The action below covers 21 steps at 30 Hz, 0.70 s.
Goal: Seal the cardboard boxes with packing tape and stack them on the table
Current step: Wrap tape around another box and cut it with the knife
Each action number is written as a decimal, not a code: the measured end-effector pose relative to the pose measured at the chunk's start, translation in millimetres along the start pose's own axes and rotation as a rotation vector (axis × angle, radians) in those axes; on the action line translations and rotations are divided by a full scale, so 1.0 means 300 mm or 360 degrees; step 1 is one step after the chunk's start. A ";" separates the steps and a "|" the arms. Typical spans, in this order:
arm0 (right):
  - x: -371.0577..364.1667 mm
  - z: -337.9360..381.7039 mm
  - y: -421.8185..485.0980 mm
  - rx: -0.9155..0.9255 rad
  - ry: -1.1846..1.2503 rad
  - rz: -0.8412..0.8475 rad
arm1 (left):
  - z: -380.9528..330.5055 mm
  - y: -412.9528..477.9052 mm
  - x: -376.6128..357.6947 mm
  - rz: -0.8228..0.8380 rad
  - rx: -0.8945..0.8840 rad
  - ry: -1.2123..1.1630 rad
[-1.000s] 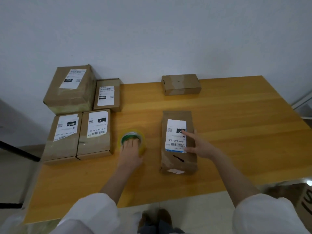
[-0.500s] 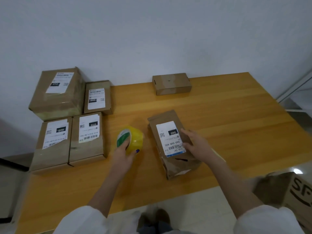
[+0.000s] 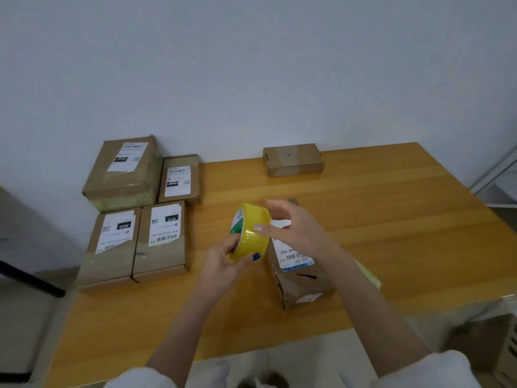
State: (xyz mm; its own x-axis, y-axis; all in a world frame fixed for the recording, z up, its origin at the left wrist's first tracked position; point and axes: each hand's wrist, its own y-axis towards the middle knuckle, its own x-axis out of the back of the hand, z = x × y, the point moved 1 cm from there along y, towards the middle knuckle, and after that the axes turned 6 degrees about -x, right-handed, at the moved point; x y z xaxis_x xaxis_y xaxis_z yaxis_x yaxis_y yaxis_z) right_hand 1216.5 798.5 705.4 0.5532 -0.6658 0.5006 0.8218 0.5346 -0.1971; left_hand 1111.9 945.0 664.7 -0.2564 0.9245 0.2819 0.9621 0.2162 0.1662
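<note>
My left hand [image 3: 223, 260] grips a yellow roll of packing tape [image 3: 249, 231] with a green and white core, held up above the wooden table [image 3: 391, 233]. My right hand [image 3: 296, 228] reaches to the roll, one fingertip touching its outer face, the other fingers spread. Under my right hand lies a brown cardboard box [image 3: 300, 271] with a white label, resting at an angle on the table. A small unlabelled box [image 3: 293, 159] sits at the table's far edge.
Several labelled boxes stand at the table's left: a tall one [image 3: 123, 169] at the back, a small one [image 3: 180, 179] beside it, two flat ones [image 3: 112, 247] [image 3: 162, 239] in front. A cardboard carton [image 3: 481, 337] sits on the floor at right.
My left hand lifted the tape roll off the table and tipped it on edge. My right hand left the labelled box and came up to the roll. The box now lies angled.
</note>
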 end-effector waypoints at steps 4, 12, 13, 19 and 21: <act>-0.020 -0.006 -0.026 -0.0142 0.0138 -0.0314 | -0.006 -0.002 -0.025 -0.0095 -0.0046 0.0090; 0.000 0.003 -0.073 -0.0094 0.0025 -0.0425 | -0.018 0.007 -0.051 -0.0057 -0.0072 0.0306; -0.001 0.001 -0.071 -0.0107 0.0045 -0.0455 | -0.019 0.009 -0.055 -0.0063 -0.0059 0.0331; 0.020 -0.016 -0.048 -0.0509 0.0825 -0.0426 | -0.049 0.013 -0.079 -0.0063 -0.0121 0.0410; 0.034 -0.026 -0.041 -0.0643 0.1061 -0.0363 | -0.054 0.017 -0.083 -0.0052 -0.0202 0.0466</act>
State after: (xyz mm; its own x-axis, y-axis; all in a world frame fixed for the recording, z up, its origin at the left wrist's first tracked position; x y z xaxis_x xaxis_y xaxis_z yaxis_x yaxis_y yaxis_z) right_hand 1213.2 781.2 706.4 0.2266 -0.9739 -0.0169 0.8395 0.2040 -0.5036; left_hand 1121.7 918.0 673.9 -0.3206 0.7840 0.5316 0.9384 0.1865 0.2909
